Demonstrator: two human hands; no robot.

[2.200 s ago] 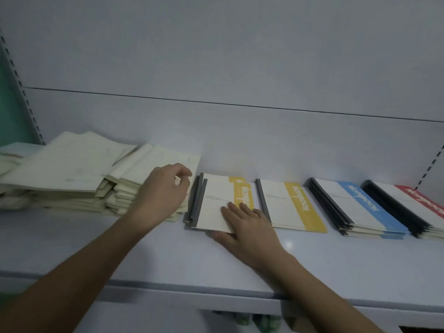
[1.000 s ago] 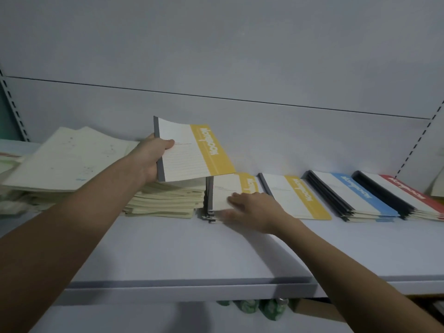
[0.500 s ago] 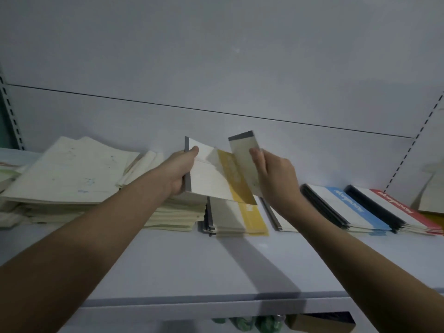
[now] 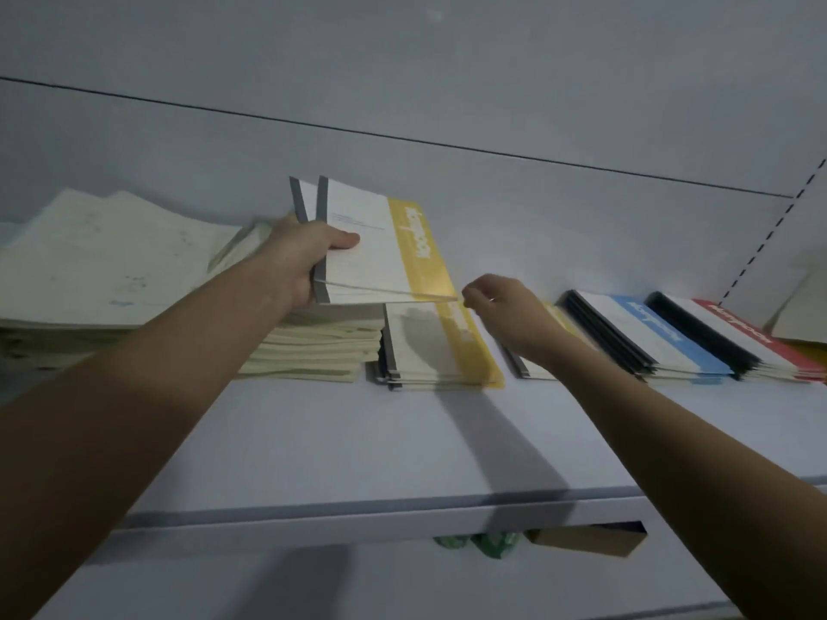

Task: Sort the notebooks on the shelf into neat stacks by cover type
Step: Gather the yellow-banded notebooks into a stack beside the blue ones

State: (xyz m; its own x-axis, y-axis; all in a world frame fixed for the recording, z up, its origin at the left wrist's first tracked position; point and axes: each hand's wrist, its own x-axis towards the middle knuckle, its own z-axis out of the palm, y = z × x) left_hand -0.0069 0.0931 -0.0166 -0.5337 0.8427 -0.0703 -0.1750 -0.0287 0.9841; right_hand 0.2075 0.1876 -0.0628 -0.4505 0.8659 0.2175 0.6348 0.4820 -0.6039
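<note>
My left hand (image 4: 309, 257) grips two yellow-banded notebooks (image 4: 380, 248) by their grey spines, held above the shelf (image 4: 340, 445). Below them lies a stack of yellow-banded notebooks (image 4: 434, 346). My right hand (image 4: 505, 315) hovers just right of that stack with its fingers loosely curled and nothing in them. It hides most of a second yellow-banded pile (image 4: 528, 369). Further right lie a blue-banded stack (image 4: 649, 337) and a red-banded stack (image 4: 734, 337).
Cream-covered notebooks sit in a stack (image 4: 313, 346) left of the yellow ones, with a looser cream heap (image 4: 98, 261) at far left. Another pale booklet (image 4: 801, 311) leans at the far right. The shelf's front lip (image 4: 358, 516) runs below my arms.
My right hand has passed its notebook to my left hand, which now holds two together. The right hand has dropped, empty, toward the shelf beside the yellow stack.
</note>
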